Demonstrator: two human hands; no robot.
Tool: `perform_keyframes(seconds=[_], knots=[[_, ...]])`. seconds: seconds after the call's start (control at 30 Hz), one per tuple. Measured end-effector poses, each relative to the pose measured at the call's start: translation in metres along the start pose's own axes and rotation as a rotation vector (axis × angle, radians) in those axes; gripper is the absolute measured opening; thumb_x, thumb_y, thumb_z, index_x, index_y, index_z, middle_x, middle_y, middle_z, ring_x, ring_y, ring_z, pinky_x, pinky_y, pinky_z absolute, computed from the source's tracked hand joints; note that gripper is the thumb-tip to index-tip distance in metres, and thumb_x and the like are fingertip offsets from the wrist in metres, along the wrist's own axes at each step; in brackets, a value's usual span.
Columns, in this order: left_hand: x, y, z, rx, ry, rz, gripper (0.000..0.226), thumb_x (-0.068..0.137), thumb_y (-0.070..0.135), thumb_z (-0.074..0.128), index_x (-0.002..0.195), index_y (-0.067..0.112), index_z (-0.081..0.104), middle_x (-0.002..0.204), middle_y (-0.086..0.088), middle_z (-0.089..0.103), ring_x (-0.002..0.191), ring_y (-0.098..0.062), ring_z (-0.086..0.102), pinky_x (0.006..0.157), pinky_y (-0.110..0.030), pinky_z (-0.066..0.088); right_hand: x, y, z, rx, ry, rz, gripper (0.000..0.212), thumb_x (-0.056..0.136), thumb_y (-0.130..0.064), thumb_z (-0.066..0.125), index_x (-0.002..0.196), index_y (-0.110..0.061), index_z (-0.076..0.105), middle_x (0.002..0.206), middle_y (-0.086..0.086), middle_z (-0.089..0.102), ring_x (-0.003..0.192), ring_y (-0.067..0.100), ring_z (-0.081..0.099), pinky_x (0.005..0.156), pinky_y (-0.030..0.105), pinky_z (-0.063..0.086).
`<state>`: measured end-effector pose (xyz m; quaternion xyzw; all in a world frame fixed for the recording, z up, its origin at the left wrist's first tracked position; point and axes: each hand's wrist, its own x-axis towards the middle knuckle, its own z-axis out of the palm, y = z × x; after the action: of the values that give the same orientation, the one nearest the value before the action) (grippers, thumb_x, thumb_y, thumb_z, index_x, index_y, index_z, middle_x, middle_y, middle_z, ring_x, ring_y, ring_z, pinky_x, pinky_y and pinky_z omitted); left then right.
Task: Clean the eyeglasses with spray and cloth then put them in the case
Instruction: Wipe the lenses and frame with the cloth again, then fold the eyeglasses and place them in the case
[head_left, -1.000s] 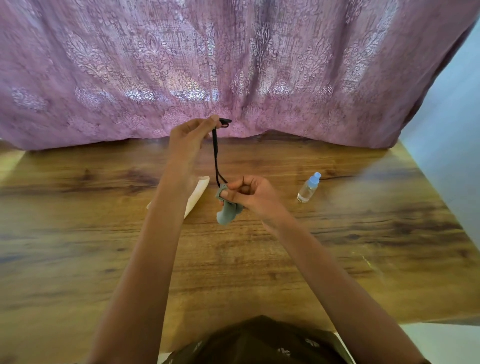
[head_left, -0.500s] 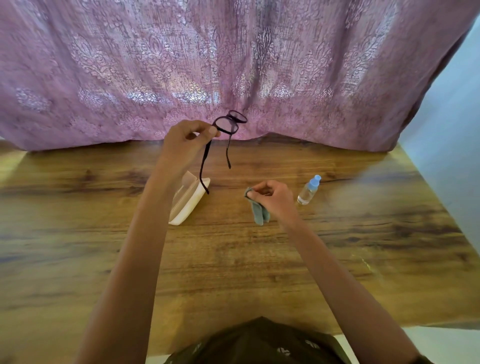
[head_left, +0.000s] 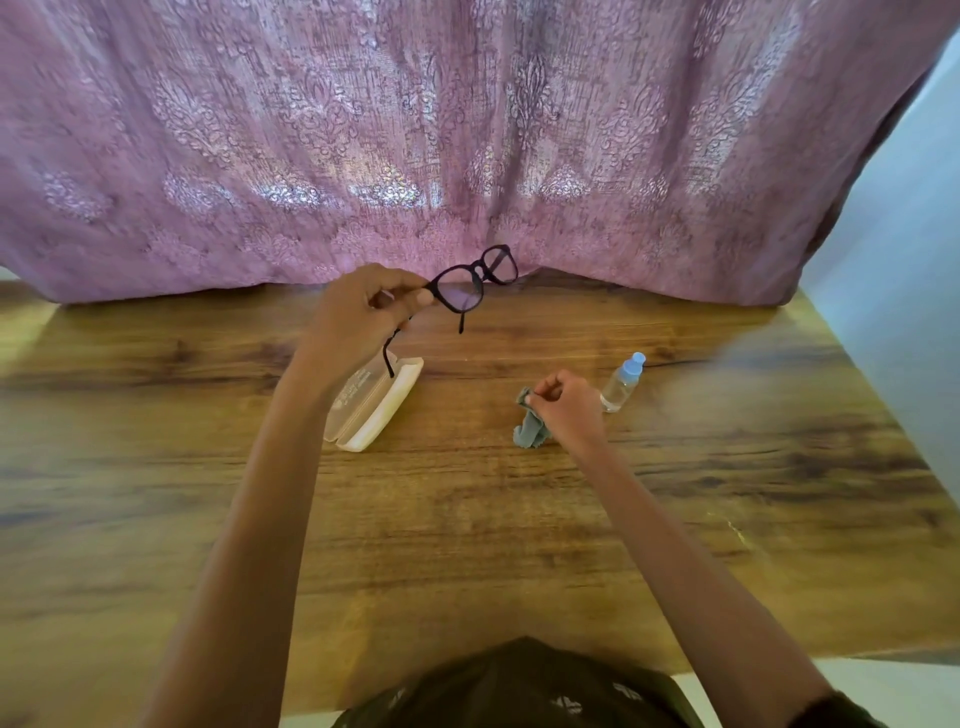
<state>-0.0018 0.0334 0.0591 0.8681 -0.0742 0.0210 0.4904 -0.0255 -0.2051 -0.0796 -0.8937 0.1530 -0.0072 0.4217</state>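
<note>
My left hand (head_left: 358, 312) holds the black-framed eyeglasses (head_left: 470, 283) by one corner of the frame, raised above the wooden table (head_left: 467, 519), both temple arms hanging down. Below that hand lies a cream glasses case (head_left: 376, 410), closed, partly hidden by my wrist. My right hand (head_left: 569, 408) pinches a crumpled grey-blue cloth (head_left: 529, 428) whose lower end touches the table. A small clear spray bottle (head_left: 621, 383) with a light blue cap stands just right of that hand.
A pink patterned curtain (head_left: 467, 145) hangs along the table's far edge, close behind the glasses. A pale wall (head_left: 904, 291) borders the table's right side. My dark clothing (head_left: 519, 686) shows at the near edge.
My right hand has pulled the cloth off the glasses and lowered it to the table on the right. My left hand has turned the glasses so both lenses face me.
</note>
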Motion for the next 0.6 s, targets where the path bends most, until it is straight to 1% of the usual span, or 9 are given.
perform_keyframes(seconds=[0.07, 0.2, 0.3, 0.33, 0.43, 0.5, 0.53, 0.6], knots=[[-0.001, -0.002, 0.001, 0.008, -0.002, -0.007, 0.019, 0.089, 0.030, 0.067, 0.106, 0.021, 0.071, 0.080, 0.006, 0.062, 0.059, 0.007, 0.056, 0.070, -0.022, 0.045, 0.000, 0.004, 0.002, -0.054, -0.004, -0.020, 0.015, 0.084, -0.010, 0.072, 0.080, -0.018, 0.060, 0.070, -0.016, 0.056, 0.063, -0.004, 0.052, 0.049, 0.008, 0.038], [-0.004, -0.003, 0.001, 0.003, -0.011, -0.004, 0.013, 0.089, 0.028, 0.067, 0.102, 0.026, 0.068, 0.077, 0.007, 0.062, 0.056, 0.010, 0.055, 0.068, -0.017, 0.042, -0.002, 0.010, 0.005, -0.146, -0.006, -0.051, 0.015, 0.085, -0.010, 0.071, 0.078, -0.018, 0.060, 0.068, -0.015, 0.056, 0.062, -0.002, 0.053, 0.050, 0.009, 0.034], [-0.005, -0.004, 0.001, 0.045, -0.019, 0.012, 0.014, 0.089, 0.027, 0.067, 0.103, 0.024, 0.066, 0.079, 0.009, 0.061, 0.058, 0.011, 0.056, 0.068, -0.012, 0.040, -0.002, 0.005, 0.003, -0.134, 0.035, -0.101, 0.006, 0.088, -0.017, 0.068, 0.085, -0.014, 0.065, 0.076, -0.006, 0.063, 0.068, 0.006, 0.058, 0.054, 0.010, 0.036], [-0.005, -0.004, 0.001, 0.050, -0.026, 0.021, 0.015, 0.089, 0.026, 0.067, 0.103, 0.023, 0.066, 0.079, 0.009, 0.061, 0.059, 0.011, 0.056, 0.069, -0.010, 0.040, -0.001, 0.001, 0.000, -0.100, 0.048, -0.104, 0.010, 0.091, -0.022, 0.066, 0.089, -0.012, 0.066, 0.079, -0.005, 0.064, 0.070, 0.006, 0.058, 0.057, 0.011, 0.037], [-0.007, -0.004, 0.001, 0.047, -0.046, 0.054, 0.017, 0.088, 0.024, 0.068, 0.104, 0.020, 0.067, 0.080, 0.011, 0.059, 0.062, 0.009, 0.057, 0.072, -0.012, 0.041, 0.004, -0.018, -0.010, 0.129, 0.033, -0.017, 0.024, 0.096, -0.034, 0.058, 0.096, -0.012, 0.068, 0.081, -0.003, 0.067, 0.070, 0.006, 0.060, 0.060, 0.015, 0.044], [-0.009, -0.004, 0.002, 0.057, -0.055, 0.084, 0.018, 0.088, 0.021, 0.068, 0.106, 0.016, 0.068, 0.081, 0.011, 0.059, 0.064, 0.008, 0.057, 0.071, -0.008, 0.042, 0.007, -0.031, -0.021, 0.392, 0.008, 0.077, 0.026, 0.098, -0.034, 0.055, 0.095, -0.011, 0.069, 0.084, 0.002, 0.071, 0.073, 0.010, 0.065, 0.066, 0.021, 0.054], [-0.009, -0.004, 0.002, 0.053, -0.064, 0.101, 0.020, 0.087, 0.019, 0.068, 0.106, 0.014, 0.069, 0.083, 0.009, 0.060, 0.066, 0.007, 0.058, 0.071, -0.006, 0.043, 0.009, -0.036, -0.026, 0.537, -0.023, 0.113, 0.027, 0.099, -0.032, 0.054, 0.097, -0.009, 0.068, 0.085, 0.005, 0.072, 0.075, 0.013, 0.067, 0.070, 0.024, 0.057], [-0.011, -0.004, 0.003, 0.066, -0.089, 0.141, 0.021, 0.087, 0.016, 0.068, 0.108, 0.013, 0.070, 0.089, 0.002, 0.062, 0.074, 0.001, 0.059, 0.073, -0.005, 0.043, 0.012, -0.044, -0.036, 0.726, -0.070, 0.155, 0.030, 0.101, -0.031, 0.052, 0.099, -0.005, 0.068, 0.085, 0.009, 0.073, 0.074, 0.016, 0.069, 0.071, 0.026, 0.059]])
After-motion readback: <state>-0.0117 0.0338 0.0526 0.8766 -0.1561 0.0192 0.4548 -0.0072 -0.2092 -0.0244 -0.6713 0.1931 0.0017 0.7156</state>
